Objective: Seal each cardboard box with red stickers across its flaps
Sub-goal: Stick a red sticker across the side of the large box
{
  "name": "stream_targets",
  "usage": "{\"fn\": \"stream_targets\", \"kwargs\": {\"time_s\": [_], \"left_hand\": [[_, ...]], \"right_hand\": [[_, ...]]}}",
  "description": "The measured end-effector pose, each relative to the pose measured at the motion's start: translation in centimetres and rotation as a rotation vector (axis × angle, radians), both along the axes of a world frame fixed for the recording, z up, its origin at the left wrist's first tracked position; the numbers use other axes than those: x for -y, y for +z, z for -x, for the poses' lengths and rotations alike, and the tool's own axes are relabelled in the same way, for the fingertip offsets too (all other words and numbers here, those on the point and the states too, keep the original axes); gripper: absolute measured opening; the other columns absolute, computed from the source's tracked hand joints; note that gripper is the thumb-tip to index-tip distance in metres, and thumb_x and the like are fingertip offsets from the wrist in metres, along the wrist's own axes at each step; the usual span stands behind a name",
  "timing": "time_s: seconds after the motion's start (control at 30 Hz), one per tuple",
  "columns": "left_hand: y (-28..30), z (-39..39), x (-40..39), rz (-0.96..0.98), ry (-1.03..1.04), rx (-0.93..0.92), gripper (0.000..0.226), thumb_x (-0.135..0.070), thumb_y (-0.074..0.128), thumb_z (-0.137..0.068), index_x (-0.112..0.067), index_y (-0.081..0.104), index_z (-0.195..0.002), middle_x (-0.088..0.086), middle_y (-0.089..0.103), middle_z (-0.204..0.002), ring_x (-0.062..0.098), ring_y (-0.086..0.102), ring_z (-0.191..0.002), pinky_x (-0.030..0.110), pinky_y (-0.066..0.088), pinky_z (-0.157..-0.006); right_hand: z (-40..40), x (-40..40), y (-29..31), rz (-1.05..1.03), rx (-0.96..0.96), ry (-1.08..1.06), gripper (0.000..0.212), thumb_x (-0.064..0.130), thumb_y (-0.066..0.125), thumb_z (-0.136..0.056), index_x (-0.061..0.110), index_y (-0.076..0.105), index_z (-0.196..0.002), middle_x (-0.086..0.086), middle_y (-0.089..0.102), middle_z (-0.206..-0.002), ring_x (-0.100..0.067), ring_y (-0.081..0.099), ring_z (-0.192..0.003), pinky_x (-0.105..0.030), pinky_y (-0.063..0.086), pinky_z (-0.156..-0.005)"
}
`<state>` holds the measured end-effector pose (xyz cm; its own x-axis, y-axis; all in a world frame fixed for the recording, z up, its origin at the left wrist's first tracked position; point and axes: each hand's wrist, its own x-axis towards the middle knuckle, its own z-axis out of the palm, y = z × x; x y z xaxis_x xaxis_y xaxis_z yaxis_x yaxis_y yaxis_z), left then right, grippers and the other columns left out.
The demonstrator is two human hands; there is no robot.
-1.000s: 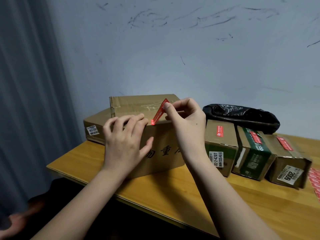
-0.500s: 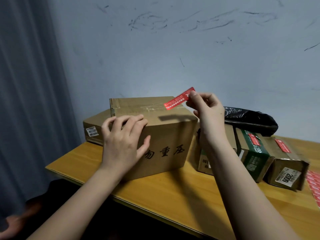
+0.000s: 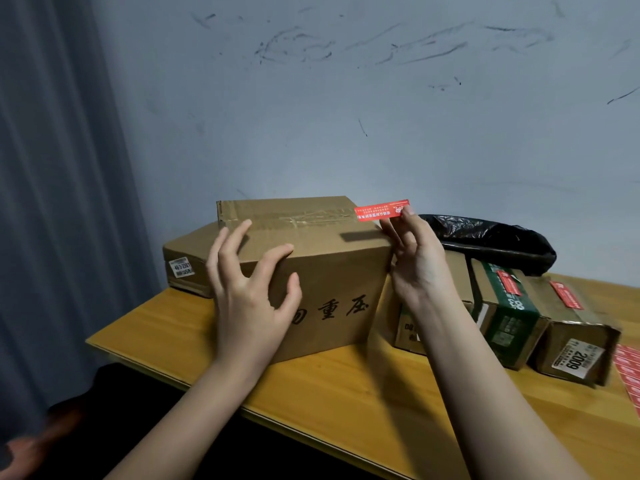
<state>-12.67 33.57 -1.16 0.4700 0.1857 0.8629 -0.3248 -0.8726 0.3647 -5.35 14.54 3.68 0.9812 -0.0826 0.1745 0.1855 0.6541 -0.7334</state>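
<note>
A large brown cardboard box (image 3: 332,271) with black characters on its front stands on the wooden table (image 3: 346,393). My left hand (image 3: 249,292) is at its front top edge, fingers spread, fingertips on the top. My right hand (image 3: 412,258) pinches a red sticker (image 3: 381,210) by one end, holding it level just above the box's right top edge. Old clear tape runs along the flap seam.
A flatter box (image 3: 183,261) lies behind on the left. Three smaller boxes (image 3: 509,306) with red stickers on top sit to the right, a black plastic bag (image 3: 491,240) behind them. A sheet of red stickers (image 3: 628,372) lies at the right edge. A curtain hangs left.
My right hand lifted the sticker off the box's front edge and carried it to the right top edge. My left hand's fingers lifted and spread. The view shifted slightly.
</note>
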Motion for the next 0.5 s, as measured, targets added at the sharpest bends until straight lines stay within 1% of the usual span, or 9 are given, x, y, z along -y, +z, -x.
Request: {"fn": "stream_targets", "kwargs": {"time_s": [0.07,0.13,0.17,0.23,0.3,0.33,0.4,0.5], "left_hand": [[0.0,0.0,0.2,0.000,-0.002,0.003,0.035,-0.036,0.054,-0.083,-0.022,0.067,-0.113,0.012,0.037,-0.143,0.032,0.025,-0.139,0.033,0.019,-0.112],[0.1,0.1,0.3,-0.004,-0.007,0.007,0.036,-0.037,0.054,-0.083,-0.021,0.067,-0.113,0.012,0.040,-0.140,0.033,0.026,-0.138,0.032,0.019,-0.112],[0.2,0.2,0.3,-0.007,-0.009,0.010,0.036,-0.037,0.054,-0.083,-0.020,0.067,-0.112,0.012,0.041,-0.139,0.033,0.027,-0.138,0.029,0.017,-0.112],[0.2,0.5,0.1,-0.008,-0.018,0.016,0.036,-0.038,0.055,-0.083,-0.020,0.067,-0.112,0.013,0.043,-0.137,0.033,0.028,-0.137,0.023,0.013,-0.113],[0.2,1.1,-0.1,-0.003,-0.037,0.018,0.036,-0.038,0.055,-0.083,-0.019,0.067,-0.111,0.013,0.044,-0.136,0.034,0.028,-0.137,0.021,0.013,-0.113],[0.1,1.5,-0.2,-0.001,-0.052,0.023,0.036,-0.038,0.055,-0.083,-0.019,0.067,-0.110,0.012,0.045,-0.135,0.034,0.029,-0.137,0.021,0.013,-0.114],[0.2,2.2,-0.5,0.022,-0.088,0.036,0.035,-0.038,0.054,-0.083,-0.018,0.068,-0.108,0.012,0.046,-0.134,0.034,0.031,-0.136,0.021,0.013,-0.114],[0.5,2.9,-0.8,0.076,-0.140,0.036,0.034,-0.038,0.052,-0.083,-0.020,0.069,-0.106,0.011,0.047,-0.132,0.030,0.033,-0.135,0.019,0.015,-0.113]], "right_hand": [[0.3,0.0,0.1,-0.025,-0.005,-0.015,0.011,0.025,0.065,-0.087,0.018,0.062,-0.095,-0.003,0.071,-0.098,-0.010,0.069,-0.085,-0.028,0.047,-0.088],[0.8,0.0,0.3,-0.035,-0.008,-0.028,0.012,0.024,0.065,-0.087,0.018,0.061,-0.097,-0.002,0.071,-0.097,-0.009,0.068,-0.085,-0.027,0.047,-0.083],[1.1,0.0,0.3,-0.035,-0.012,-0.037,0.015,0.024,0.065,-0.087,0.017,0.061,-0.099,-0.001,0.070,-0.097,-0.009,0.068,-0.086,-0.027,0.047,-0.085],[2.1,0.1,0.3,-0.050,-0.023,-0.057,0.016,0.023,0.066,-0.087,0.016,0.061,-0.101,-0.001,0.070,-0.094,-0.011,0.067,-0.087,-0.030,0.045,-0.093],[3.3,0.2,0.4,-0.069,-0.040,-0.073,0.013,0.023,0.066,-0.087,0.018,0.063,-0.099,0.000,0.072,-0.090,-0.011,0.067,-0.087,-0.031,0.042,-0.100],[3.9,0.1,0.4,-0.073,-0.045,-0.075,0.009,0.022,0.066,-0.087,0.019,0.064,-0.095,0.000,0.072,-0.088,-0.011,0.067,-0.086,-0.032,0.042,-0.101],[5.1,0.0,0.5,-0.076,-0.047,-0.072,0.001,0.021,0.064,-0.088,0.021,0.065,-0.087,0.001,0.071,-0.085,-0.011,0.066,-0.083,-0.032,0.042,-0.097],[6.6,-0.1,0.7,-0.112,-0.063,-0.094,0.006,0.020,0.064,-0.088,0.021,0.066,-0.082,0.000,0.071,-0.082,-0.010,0.066,-0.078,-0.030,0.043,-0.091]]}}
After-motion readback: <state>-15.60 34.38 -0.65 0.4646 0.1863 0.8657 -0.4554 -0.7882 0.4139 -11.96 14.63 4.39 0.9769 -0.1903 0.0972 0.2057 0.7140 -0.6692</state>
